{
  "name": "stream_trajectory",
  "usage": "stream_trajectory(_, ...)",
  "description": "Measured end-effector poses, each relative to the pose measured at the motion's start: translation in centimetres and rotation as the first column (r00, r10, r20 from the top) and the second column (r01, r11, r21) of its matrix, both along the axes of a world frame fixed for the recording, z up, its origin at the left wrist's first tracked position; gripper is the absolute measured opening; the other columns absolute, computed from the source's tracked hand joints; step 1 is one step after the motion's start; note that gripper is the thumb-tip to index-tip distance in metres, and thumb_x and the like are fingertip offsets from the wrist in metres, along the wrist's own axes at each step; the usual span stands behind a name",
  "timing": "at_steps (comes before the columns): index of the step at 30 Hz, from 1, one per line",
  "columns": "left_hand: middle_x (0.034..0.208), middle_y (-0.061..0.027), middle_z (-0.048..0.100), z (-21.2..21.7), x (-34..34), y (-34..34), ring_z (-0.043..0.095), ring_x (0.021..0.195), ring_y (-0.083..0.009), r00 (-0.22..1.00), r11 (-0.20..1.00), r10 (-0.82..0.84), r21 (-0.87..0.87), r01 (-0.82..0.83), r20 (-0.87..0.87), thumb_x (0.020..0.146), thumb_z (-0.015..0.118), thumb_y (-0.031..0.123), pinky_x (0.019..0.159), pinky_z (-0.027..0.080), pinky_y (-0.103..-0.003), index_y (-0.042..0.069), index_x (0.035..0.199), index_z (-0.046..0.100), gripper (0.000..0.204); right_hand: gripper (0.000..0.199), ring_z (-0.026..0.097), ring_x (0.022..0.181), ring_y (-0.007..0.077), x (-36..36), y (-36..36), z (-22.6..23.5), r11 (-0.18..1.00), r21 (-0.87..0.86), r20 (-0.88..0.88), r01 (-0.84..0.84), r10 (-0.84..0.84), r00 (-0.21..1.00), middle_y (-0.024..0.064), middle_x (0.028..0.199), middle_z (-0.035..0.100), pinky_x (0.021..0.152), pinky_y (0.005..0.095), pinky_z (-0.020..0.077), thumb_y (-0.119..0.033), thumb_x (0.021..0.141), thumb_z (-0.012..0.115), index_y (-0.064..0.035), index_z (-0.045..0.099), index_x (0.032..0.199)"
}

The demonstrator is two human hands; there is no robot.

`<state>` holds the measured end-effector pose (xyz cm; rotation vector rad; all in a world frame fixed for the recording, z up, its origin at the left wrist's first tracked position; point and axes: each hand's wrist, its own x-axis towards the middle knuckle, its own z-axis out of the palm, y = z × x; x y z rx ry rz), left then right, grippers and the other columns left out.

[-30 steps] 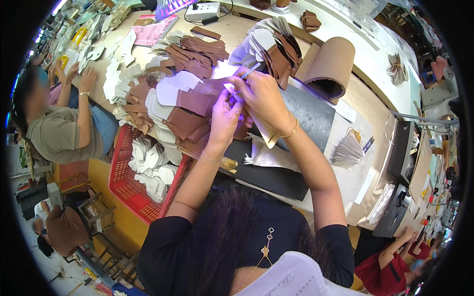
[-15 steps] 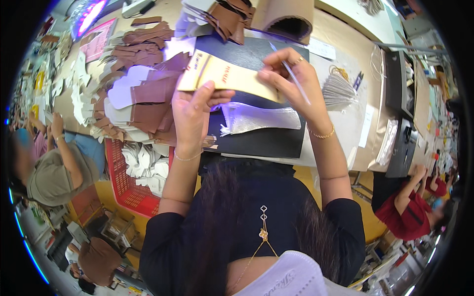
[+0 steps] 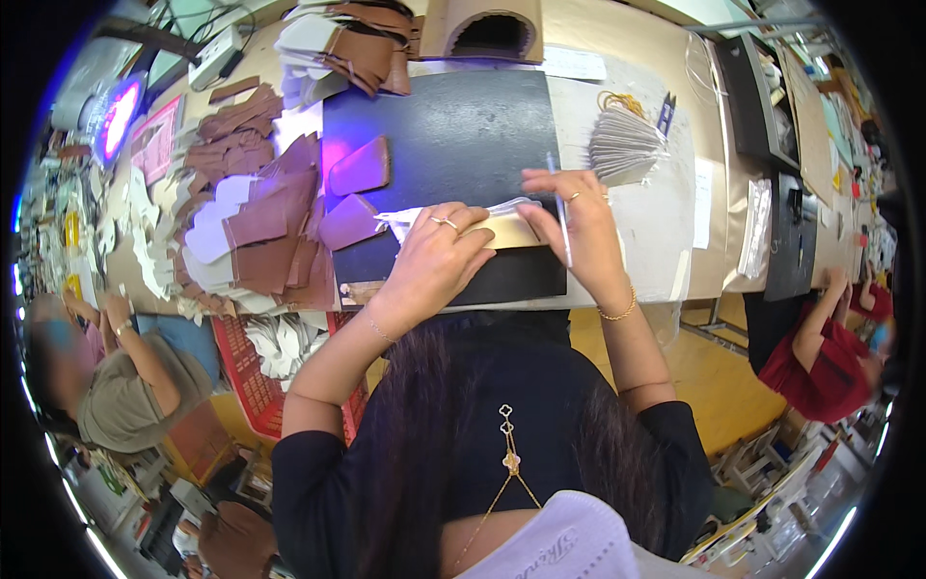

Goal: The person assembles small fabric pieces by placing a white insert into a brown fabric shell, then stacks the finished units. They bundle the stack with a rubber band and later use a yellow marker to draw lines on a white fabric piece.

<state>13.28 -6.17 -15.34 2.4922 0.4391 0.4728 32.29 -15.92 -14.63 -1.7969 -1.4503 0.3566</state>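
Note:
A cream hourglass-shaped template [image 3: 514,233] lies low over a black mat [image 3: 453,116], against a stack of thin whitish sheets [image 3: 511,205] cut to a similar shape. My left hand [image 3: 436,253] is closed over the template's left part, fingers bent across it, hiding much of both. At its right end my right hand [image 3: 585,227] touches the template with thumb and fingers. A slim pale pen [image 3: 566,249] stands nearly upright, held among the right hand's fingers. Two brown rounded pieces [image 3: 360,166] rest on the mat's left side.
Piles of brown and white cut pieces [image 3: 275,227] crowd the left of the table. A cardboard tube [image 3: 482,29] lies at the back. Right of the mat are fanned grey strips [image 3: 622,145] and a black case [image 3: 762,101]. A red basket [image 3: 251,376] holds white pieces below.
Both hands have lowered the template from above the mat onto the whitish stack and turned it over or tilted it. Two brown pieces on the mat have come into sight.

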Motion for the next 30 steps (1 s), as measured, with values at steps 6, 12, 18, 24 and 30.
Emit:
stream_trajectory(6, 0.109, -0.0067, 0.065, -0.7, -0.1, 0.2, 0.058, 0.101, -0.0265, 1.000, 1.000, -0.015, 0.015, 0.015, -0.021, 0.077, 0.075, 0.013, 0.087, 0.045, -0.039, 0.005, 0.095, 0.068, 0.021, 0.012, 0.063, 0.099, 0.0235, 1.9, -2.6, -0.1, 0.988, -0.063, -0.139, 0.143, -0.151, 0.979, 0.0108, 0.107, 0.071, 0.090, 0.0335, 0.0468, -0.006, 0.087, 0.066, -0.0023, 0.065, 0.098)
stream_trajectory(12, 0.109, -0.0064, 0.066, -0.7, 0.6, 0.1, 0.058, 0.099, -0.0258, 1.000, 0.998, -0.027, 0.051, 0.027, 0.008, 0.076, 0.075, 0.012, 0.087, 0.045, -0.039, 0.005, 0.095, 0.069, 0.020, 0.010, 0.067, 0.099, 0.0245, 0.8, -4.5, -1.1, 0.990, -0.128, -0.347, 0.060, -0.102, 0.932, 0.0170, 0.107, 0.070, 0.090, 0.0330, 0.0489, 0.003, 0.089, 0.052, 0.0015, 0.056, 0.097)
stream_trajectory(18, 0.109, -0.0065, 0.066, -0.7, 0.8, 0.2, 0.058, 0.099, -0.0259, 1.000, 0.998, -0.028, 0.053, 0.027, 0.010, 0.076, 0.075, 0.011, 0.087, 0.044, -0.040, 0.006, 0.095, 0.070, 0.020, 0.009, 0.067, 0.100, 0.0245, 0.4, -4.9, -1.6, 0.989, -0.135, -0.370, 0.058, -0.105, 0.923, 0.0180, 0.109, 0.070, 0.090, 0.0331, 0.0492, 0.003, 0.090, 0.050, 0.0015, 0.056, 0.096)
stream_trajectory(24, 0.108, -0.0073, 0.066, 0.0, 1.3, -0.1, 0.059, 0.098, -0.0260, 0.999, 0.996, -0.036, 0.081, 0.038, -0.018, 0.076, 0.076, 0.011, 0.086, 0.046, -0.039, 0.005, 0.092, 0.069, 0.019, 0.011, 0.066, 0.097, 0.0264, 0.1, -4.5, -0.5, 0.992, -0.087, -0.256, 0.090, -0.110, 0.960, 0.0142, 0.103, 0.070, 0.089, 0.0333, 0.0477, -0.002, 0.093, 0.054, 0.0021, 0.061, 0.101)
stream_trajectory(30, 0.108, -0.0081, 0.066, -0.3, 2.0, -0.8, 0.060, 0.097, -0.0262, 1.000, 0.993, -0.009, 0.120, 0.010, -0.007, 0.075, 0.076, 0.012, 0.086, 0.046, -0.040, 0.005, 0.095, 0.069, 0.023, 0.009, 0.065, 0.090, 0.0264, -1.1, -3.7, -0.9, 0.996, 0.074, -0.039, 0.040, -0.037, 0.999, 0.0105, 0.087, 0.066, 0.080, 0.0353, 0.0464, -0.005, 0.085, 0.067, -0.0016, 0.066, 0.094)
